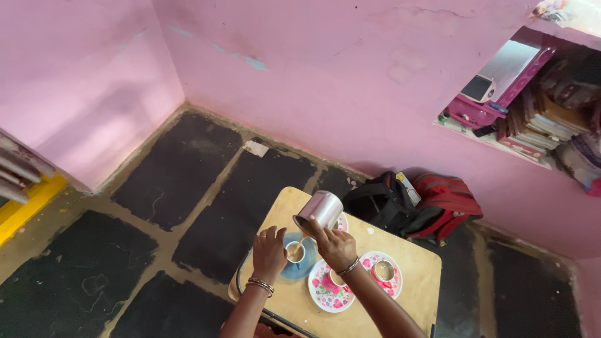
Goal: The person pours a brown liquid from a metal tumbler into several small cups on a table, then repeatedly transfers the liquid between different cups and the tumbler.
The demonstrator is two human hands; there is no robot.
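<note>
On the table (413, 263) three saucered cups (296, 251) sit in a row; bags (413, 206) lie behind.

A small device with a pale screen (479, 87) sits in the wall niche at the upper right of the frame; the screen is a rounded rectangle, whitish, in a light casing, tilted toward the left. It rests on a pink box (471, 112) with a darker pink side. Behind it leans a flat grey panel (510, 66) edged in magenta. At centre right, a white-and-yellow label (408, 186) shows on the black bag (382, 203), too small to make out.
</note>
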